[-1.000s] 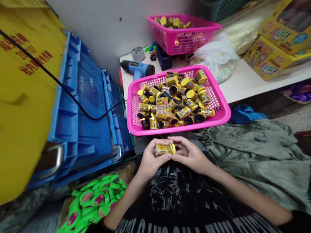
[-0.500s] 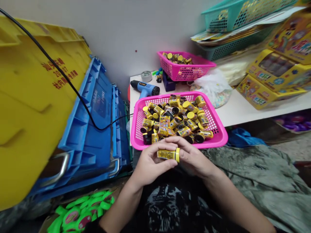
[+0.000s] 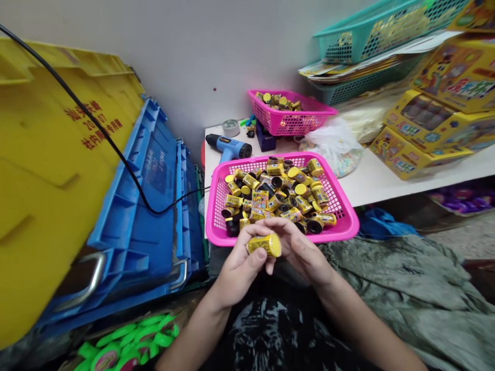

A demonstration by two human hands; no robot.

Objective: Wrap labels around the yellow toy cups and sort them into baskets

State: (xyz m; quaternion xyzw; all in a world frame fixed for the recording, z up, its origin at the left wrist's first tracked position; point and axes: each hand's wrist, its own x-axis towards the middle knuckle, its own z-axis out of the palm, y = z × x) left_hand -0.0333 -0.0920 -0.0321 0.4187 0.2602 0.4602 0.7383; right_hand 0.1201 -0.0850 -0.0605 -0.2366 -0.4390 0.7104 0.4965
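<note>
Yellow plastic crate lid (image 3: 50,170) at left, blue plastic crate (image 3: 150,216) beside it. White counter (image 3: 371,188) beyond pink mesh basket (image 3: 340,193), heaped with yellow-labelled canisters (image 3: 278,198). Left hand (image 3: 240,270) and right hand (image 3: 303,252) close together just over basket's near edge, both gripping one yellow-capped canister (image 3: 266,245), tilted, thumb and fingers around it.

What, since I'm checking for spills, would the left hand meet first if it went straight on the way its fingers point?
Probably the near rim of the pink mesh basket ahead of the left hand; depth is unclear, and if the hand sits higher, the yellow canisters inside come first.
</note>
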